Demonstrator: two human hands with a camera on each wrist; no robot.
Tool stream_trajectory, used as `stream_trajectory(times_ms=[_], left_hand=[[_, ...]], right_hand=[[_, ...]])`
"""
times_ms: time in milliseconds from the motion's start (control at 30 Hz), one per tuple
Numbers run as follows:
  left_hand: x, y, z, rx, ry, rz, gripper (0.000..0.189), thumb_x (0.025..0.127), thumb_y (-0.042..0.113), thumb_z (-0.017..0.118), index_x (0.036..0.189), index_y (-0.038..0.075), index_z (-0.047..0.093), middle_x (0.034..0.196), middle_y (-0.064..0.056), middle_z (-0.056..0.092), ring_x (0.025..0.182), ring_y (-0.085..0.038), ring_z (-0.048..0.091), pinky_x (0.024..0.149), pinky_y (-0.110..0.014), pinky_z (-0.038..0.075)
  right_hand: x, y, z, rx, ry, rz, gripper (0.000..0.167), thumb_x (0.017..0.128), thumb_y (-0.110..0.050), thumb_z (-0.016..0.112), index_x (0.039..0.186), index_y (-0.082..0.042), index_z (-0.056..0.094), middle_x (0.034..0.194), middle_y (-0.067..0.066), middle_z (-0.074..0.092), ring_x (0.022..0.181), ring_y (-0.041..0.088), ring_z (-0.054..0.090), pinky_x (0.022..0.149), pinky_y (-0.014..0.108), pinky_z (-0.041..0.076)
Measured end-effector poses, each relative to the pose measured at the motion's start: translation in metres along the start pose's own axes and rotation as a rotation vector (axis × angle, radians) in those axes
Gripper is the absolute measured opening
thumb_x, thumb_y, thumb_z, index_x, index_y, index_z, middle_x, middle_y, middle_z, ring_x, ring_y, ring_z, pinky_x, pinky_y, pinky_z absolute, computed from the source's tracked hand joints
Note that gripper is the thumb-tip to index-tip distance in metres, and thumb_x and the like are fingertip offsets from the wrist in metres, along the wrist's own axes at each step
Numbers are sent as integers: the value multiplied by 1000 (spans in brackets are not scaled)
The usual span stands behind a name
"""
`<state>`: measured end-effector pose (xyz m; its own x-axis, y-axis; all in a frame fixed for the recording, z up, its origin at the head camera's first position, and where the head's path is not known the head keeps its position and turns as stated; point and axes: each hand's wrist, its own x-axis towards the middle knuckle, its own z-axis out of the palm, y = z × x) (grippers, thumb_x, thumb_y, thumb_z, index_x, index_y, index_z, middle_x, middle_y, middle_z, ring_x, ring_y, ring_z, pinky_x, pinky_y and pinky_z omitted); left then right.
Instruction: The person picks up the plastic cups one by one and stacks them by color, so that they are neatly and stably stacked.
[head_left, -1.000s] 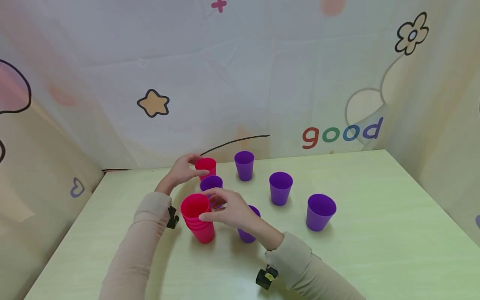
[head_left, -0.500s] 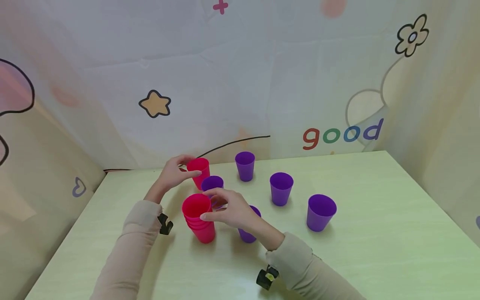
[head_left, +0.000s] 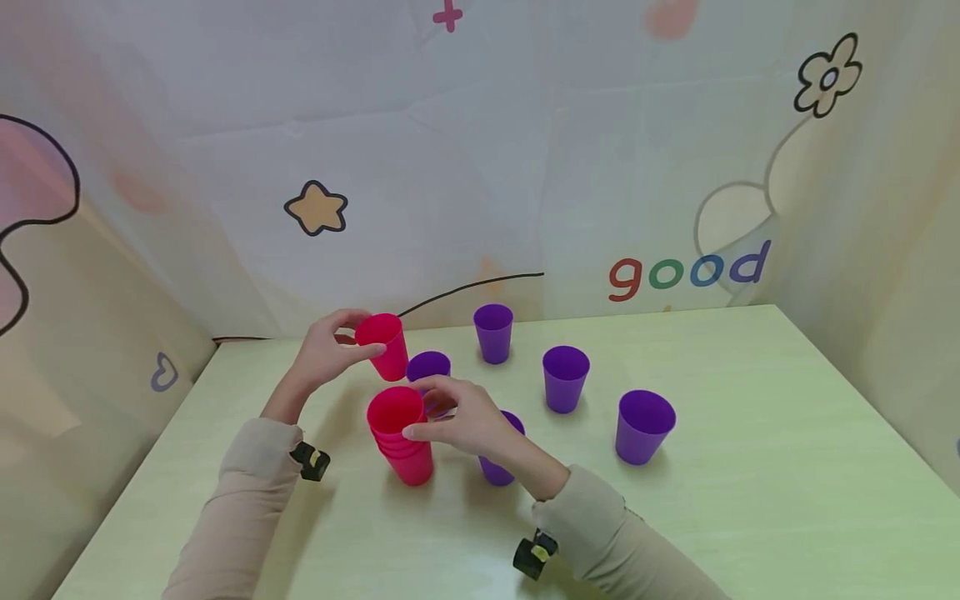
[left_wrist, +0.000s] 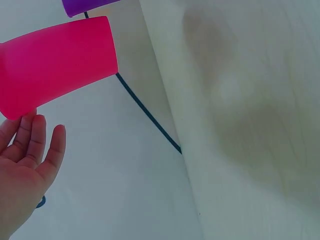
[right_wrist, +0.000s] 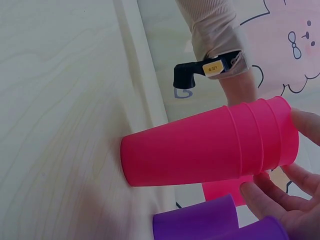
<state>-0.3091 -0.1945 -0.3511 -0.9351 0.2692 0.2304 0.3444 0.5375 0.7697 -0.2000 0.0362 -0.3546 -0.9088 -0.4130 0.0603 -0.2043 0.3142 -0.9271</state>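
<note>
My left hand [head_left: 327,354] pinches a single pink cup [head_left: 388,354] near its rim at the far left of the table. In the left wrist view the cup [left_wrist: 60,62] hangs clear of the table, with the fingers below its rim end. Closer to me, my right hand [head_left: 468,423] grips the top of a stack of pink cups [head_left: 412,462]. Several nested rims show on the stack [right_wrist: 185,150] in the right wrist view, its base on the table. Partly hidden behind the right hand is a purple cup [head_left: 428,364]; another purple cup [head_left: 497,471] stands under the right wrist.
Three more purple cups stand upright to the right: one at the back [head_left: 492,333], a middle cup [head_left: 566,379] and a nearer cup [head_left: 645,427]. A printed curtain [head_left: 480,167] rises behind the pale table [head_left: 750,467].
My left hand has carried the single pink cup leftward, away from beside the back purple cup. The right hand stays on the stack, and the purple cups have not moved.
</note>
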Motion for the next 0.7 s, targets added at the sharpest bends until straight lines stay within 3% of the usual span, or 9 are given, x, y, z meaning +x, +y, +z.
stream_trajectory(times_ms=[433,700], left_hand=[[-23,20,-17,42,17,29,57,75,25,74,123,4,50,114,-12,53,103,-27,48,82,-41,44],[-33,40,-30,40,34,119,51,75,18,74,119,4,52,111,-10,55,99,-23,49,80,-38,44]], right_hand=[[1,4,1,-5,7,-2,51,75,-25,75,122,-16,56,98,-3,60,91,15,56,74,29,49],[1,2,2,-9,8,-7,51,75,-25,75,121,-16,56,98,-3,60,91,15,56,74,29,48]])
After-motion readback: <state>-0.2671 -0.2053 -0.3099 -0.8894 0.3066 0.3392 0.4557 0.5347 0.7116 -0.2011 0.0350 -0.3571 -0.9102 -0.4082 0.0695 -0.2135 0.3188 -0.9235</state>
